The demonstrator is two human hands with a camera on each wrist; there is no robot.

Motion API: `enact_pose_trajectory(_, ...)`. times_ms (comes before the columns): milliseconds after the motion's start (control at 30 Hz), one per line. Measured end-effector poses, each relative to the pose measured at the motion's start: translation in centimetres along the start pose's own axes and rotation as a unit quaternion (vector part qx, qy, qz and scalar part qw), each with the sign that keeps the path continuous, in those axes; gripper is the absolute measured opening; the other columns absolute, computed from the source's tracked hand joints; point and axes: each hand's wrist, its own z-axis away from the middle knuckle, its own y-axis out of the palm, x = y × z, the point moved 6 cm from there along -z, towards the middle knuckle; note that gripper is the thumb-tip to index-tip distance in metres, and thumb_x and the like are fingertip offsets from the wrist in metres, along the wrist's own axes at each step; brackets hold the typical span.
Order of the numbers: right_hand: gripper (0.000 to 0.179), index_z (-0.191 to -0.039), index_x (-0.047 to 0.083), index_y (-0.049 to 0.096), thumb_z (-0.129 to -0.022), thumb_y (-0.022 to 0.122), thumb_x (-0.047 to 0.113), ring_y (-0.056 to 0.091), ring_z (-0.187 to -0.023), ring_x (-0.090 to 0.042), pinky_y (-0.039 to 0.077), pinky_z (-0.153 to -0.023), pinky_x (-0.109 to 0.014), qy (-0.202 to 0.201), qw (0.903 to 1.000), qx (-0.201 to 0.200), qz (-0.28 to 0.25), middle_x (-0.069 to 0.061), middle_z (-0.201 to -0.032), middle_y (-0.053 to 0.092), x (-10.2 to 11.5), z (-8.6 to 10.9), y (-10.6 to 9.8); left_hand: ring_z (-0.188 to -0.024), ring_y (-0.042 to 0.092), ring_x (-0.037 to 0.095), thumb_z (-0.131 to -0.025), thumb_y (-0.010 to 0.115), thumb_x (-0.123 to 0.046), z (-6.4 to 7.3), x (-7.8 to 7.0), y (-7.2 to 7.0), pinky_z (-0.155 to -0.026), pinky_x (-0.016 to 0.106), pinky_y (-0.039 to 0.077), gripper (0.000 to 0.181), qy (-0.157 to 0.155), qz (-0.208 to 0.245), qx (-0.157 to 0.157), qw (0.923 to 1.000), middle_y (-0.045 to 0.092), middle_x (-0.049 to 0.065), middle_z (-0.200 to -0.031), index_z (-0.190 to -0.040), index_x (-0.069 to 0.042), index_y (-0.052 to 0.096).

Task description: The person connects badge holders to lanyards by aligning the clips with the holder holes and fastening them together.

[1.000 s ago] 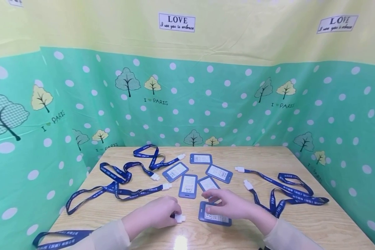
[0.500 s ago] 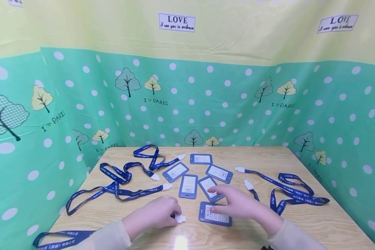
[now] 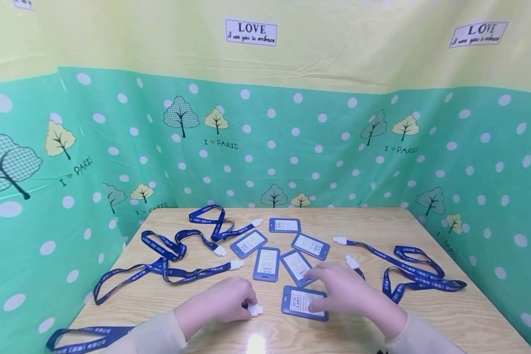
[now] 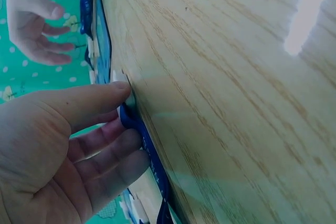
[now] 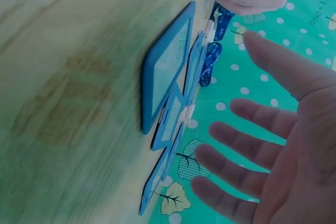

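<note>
In the head view my left hand [image 3: 232, 300] pinches the white plastic buckle [image 3: 256, 309] of a blue lanyard between thumb and fingers, down at the tabletop. The left wrist view shows its blue strap [image 4: 152, 156] running along the fingertips. My right hand [image 3: 342, 290] hovers over the nearest blue ID card holder [image 3: 297, 301], which lies flat with its slot end to the left. Seen from the right wrist, the fingers [image 5: 236, 135] are spread, apart from the holder [image 5: 168, 72], and hold nothing. Just beyond lies another blue card holder [image 3: 295, 265], partly covered by the right fingers.
Several more card holders, such as an upright one [image 3: 266, 264] and a far one [image 3: 285, 224], lie mid-table. Lanyards with white buckles lie at left [image 3: 199, 272] and right [image 3: 418, 282]. A patterned curtain [image 3: 265, 147] surrounds the wooden table [image 3: 230, 339].
My right hand has shifted slightly to the right, uncovering more of the two card holders under it. The left hand stays in place with the lanyard buckle.
</note>
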Motion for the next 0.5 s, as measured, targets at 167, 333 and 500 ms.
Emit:
enact_pose_trajectory(167,0.064,-0.124,0.025,0.072,-0.068,0.09,0.05,0.062,-0.117,-0.031,0.052,-0.092,-0.059,0.006,0.9995,0.016,0.026,-0.003,-0.128,0.066,-0.2,0.1,0.4,-0.072,0.052,0.001,-0.081,0.084,-0.022,-0.1,0.2,0.2,-0.07,0.023,0.049,0.015,0.002,-0.001,0.001,1.0,0.062,-0.016,-0.081,-0.095,-0.022,0.081)
enact_pose_trajectory(333,0.064,-0.124,0.025,0.072,-0.068,0.09,0.05,0.063,-0.115,-0.03,0.052,-0.091,-0.059,0.011,0.9987,0.033,0.037,-0.003,-0.126,0.067,-0.5,0.2,1.0,-0.072,0.052,0.001,-0.081,0.084,-0.022,0.0,0.1,0.1,-0.07,0.023,0.05,0.015,0.0,0.001,0.001,1.0,0.062,-0.016,-0.082,-0.096,-0.021,0.081)
enact_pose_trajectory(500,0.065,-0.124,0.023,0.071,-0.066,0.091,0.046,0.064,-0.111,-0.028,0.053,-0.091,-0.057,0.012,0.9978,0.047,0.045,-0.001,-0.122,0.068,-0.7,0.3,1.6,-0.072,0.052,0.0,-0.081,0.084,-0.023,0.0,0.1,0.1,-0.071,0.023,0.05,0.016,-0.003,-0.001,0.002,1.0,0.062,-0.016,-0.082,-0.096,-0.022,0.081)
